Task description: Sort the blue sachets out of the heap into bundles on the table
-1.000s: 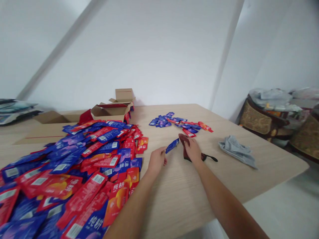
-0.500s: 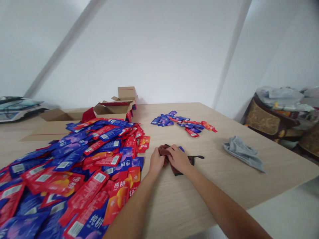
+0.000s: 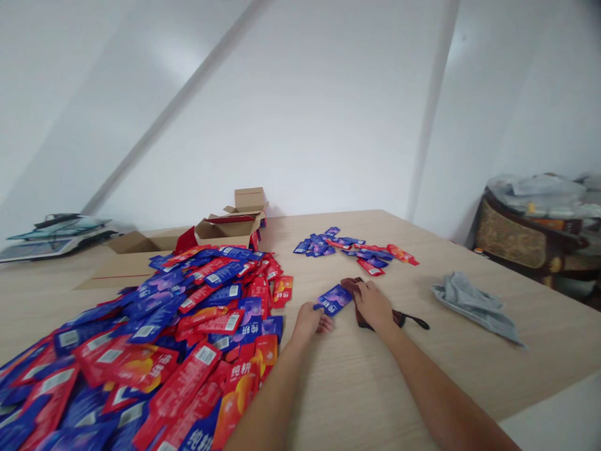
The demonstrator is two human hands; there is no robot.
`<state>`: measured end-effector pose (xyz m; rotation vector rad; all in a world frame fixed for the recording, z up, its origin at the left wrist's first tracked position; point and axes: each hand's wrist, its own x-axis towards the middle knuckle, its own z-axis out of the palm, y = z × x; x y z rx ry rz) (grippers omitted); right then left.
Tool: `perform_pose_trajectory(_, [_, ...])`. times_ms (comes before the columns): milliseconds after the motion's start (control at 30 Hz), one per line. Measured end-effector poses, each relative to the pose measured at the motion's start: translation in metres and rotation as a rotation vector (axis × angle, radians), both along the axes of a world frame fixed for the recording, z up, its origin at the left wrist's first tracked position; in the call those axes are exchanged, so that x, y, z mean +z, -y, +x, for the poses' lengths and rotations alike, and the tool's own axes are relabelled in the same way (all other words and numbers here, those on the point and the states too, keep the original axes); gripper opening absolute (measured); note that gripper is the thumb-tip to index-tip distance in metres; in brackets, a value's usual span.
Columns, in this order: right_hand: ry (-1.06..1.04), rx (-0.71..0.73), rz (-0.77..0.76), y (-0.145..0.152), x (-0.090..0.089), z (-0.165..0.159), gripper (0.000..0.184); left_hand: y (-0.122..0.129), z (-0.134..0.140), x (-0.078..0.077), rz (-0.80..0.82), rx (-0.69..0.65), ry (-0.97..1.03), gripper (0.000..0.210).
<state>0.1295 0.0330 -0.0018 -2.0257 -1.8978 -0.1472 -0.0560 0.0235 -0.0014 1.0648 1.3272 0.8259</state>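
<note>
Between the thumb and fingers of my left hand (image 3: pixel 310 322) is the near end of a blue spouted pouch (image 3: pixel 337 299) with white lettering. Its far end meets a brown cloth item (image 3: pixel 350 284) with dark edging and a black loop. My right hand (image 3: pixel 374 305) is closed on that cloth, covering much of it, so its exact kind is unclear. To the left, a big heap of red and blue pouches (image 3: pixel 154 338) spreads over the table (image 3: pixel 347 388). Farther back lies a small scatter of similar pouches (image 3: pixel 323 243).
Open cardboard boxes (image 3: pixel 228 230) stand behind the heap. A crumpled grey cloth or bag (image 3: pixel 476 304) lies to the right. At the far left is a flat device resembling a scale (image 3: pixel 51 241). A patterned chair (image 3: pixel 509 235) piled with plastic bags stands beyond the table's right edge.
Both hands were together on the brown cloth. Now my left hand has drawn apart with the blue pouch, which shows almost fully, while my right hand keeps the cloth. The view has shifted slightly.
</note>
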Motion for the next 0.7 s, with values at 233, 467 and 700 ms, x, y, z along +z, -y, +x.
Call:
perform_pose_trajectory(233, [-0.126,0.012,-0.042,-0.002,0.003,0.008,0.032,-0.008,-0.061,0.093,0.294,0.194,0.153,0.008])
perform_pose_trajectory(467, [-0.18,0.001,-0.083,-0.004,0.008,0.007,0.033,-0.024,-0.108,0.125,0.817,0.631,0.433,0.021])
perform_pose_trajectory(700, [-0.414,-0.051,0.057,-0.013,0.002,0.012,0.034,-0.078,0.0,0.032,0.395,0.157,-0.064,0.019])
